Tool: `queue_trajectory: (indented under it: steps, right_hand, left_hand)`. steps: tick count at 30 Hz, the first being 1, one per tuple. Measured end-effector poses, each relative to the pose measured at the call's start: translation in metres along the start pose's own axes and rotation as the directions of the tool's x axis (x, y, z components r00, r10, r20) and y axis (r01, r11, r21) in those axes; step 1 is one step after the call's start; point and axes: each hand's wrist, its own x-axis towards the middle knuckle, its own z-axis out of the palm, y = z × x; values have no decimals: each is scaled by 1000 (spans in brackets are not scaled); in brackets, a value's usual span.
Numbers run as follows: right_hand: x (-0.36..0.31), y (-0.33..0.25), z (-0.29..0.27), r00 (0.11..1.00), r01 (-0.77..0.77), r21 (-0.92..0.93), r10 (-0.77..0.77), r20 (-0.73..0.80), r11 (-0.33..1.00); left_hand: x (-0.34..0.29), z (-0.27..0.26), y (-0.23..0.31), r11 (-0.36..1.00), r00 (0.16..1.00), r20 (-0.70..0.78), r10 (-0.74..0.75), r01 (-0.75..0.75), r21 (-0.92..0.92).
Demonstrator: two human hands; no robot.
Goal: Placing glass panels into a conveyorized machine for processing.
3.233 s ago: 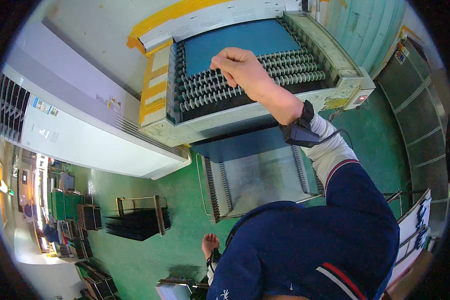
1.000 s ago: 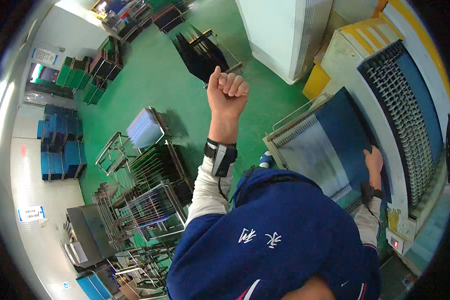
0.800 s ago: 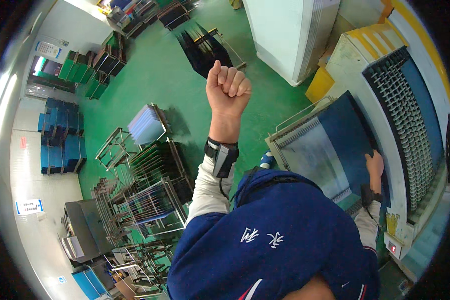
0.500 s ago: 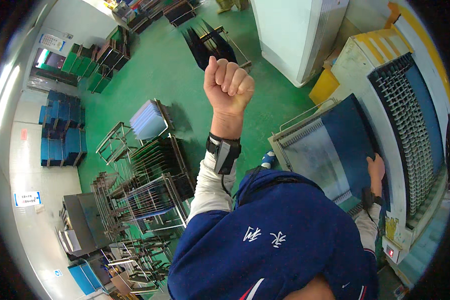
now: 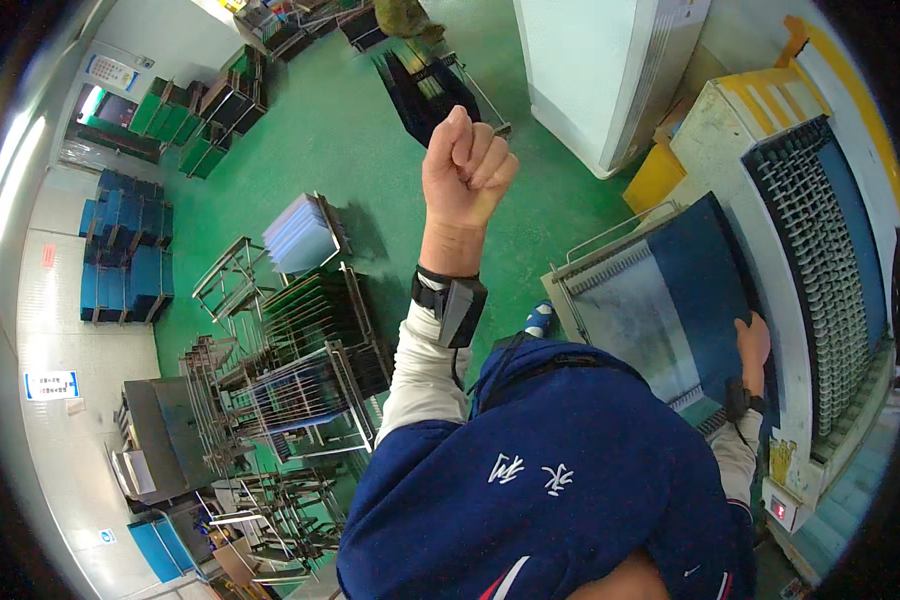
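My left hand (image 5: 467, 165) is raised in front of me as a fist, thumb side up, with nothing visible in it. A dark strap with a small grey box circles its wrist. Low on the right, my right hand (image 5: 753, 345) is at the right edge of a dark blue panel (image 5: 698, 260). Its thumb lies on the near face and its other fingers are partly hidden. The panel leans in a slotted rack (image 5: 610, 262), next to a pale translucent area (image 5: 635, 320). Close beyond that hand stands a machine with rows of rollers (image 5: 815, 270).
Wire racks of thin panels (image 5: 305, 380) stand on the green floor at left. Behind them is a rack with pale blue sheets (image 5: 302, 235). Blue crates (image 5: 125, 250) line the left wall. A tall white cabinet (image 5: 600, 80) and a yellow bin (image 5: 655, 175) stand ahead right.
My left fist has shifted slightly right, and its fingers have turned a little. My right hand stays at the panel's edge. The whole view has moved slightly.
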Motion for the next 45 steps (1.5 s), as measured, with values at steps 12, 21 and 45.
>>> queue_trajectory:
  steps: [12, 21, 45]
  right_hand:
    - [4, 13, 10, 996, 55, 12, -54, -68, 998]
    - [-14, 6, -83, 984, 63, -84, -76, -159, 994]
    - [-97, 198, -86, 811, -6, 437, 259, -524, 900]
  left_hand:
    - [-2, -47, 15, 963, 824, -559, 89, -215, -165]
    - [-4, -43, 23, 909, 887, -457, 71, -247, -337]
    - [37, 37, 17, 788, 996, 53, 76, -28, -616]
